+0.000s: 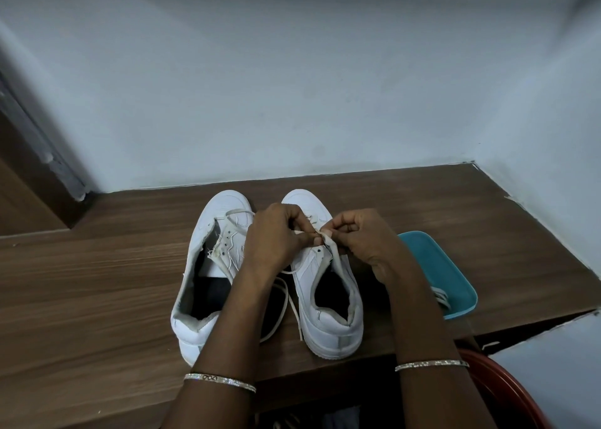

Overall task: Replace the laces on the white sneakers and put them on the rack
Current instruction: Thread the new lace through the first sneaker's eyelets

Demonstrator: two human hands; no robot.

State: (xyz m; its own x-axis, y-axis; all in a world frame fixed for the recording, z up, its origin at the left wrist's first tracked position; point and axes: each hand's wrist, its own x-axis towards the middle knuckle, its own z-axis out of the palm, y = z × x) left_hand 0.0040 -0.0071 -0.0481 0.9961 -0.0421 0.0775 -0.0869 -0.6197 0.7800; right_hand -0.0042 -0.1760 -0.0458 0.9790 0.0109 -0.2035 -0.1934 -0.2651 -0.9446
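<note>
Tabletop (97, 282); tray (429, 256) holds laces (440, 293); left hand (276, 236), right hand (361, 236) pinch lace (335, 253).

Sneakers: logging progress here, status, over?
Both busy: left hand and right hand pinch the lace over the right-side sneaker; left-side sneaker loosely laced; nothing in the way.

- two white sneakers sit side by side on the wooden table (97, 282), toes toward the pale wall (292, 87)
- both grips are over the right sneaker (335, 331), up by the eyelets; left grip (276, 233) and right grip (364, 236) each pinch the same off-white lace (294, 311), fingertips almost touching
- its loose ends trail down between the shoes toward the heels
- left sneaker (208, 266) has a slack lace across the top; tongue edge looks frayed
- teal tray (432, 259) is just right of the right sneaker, partly behind the wrist; some spare laces (440, 295) lie in it
- silver bangle on each wrist; red round rim (500, 383) bottom right, can't tell what it is
</note>
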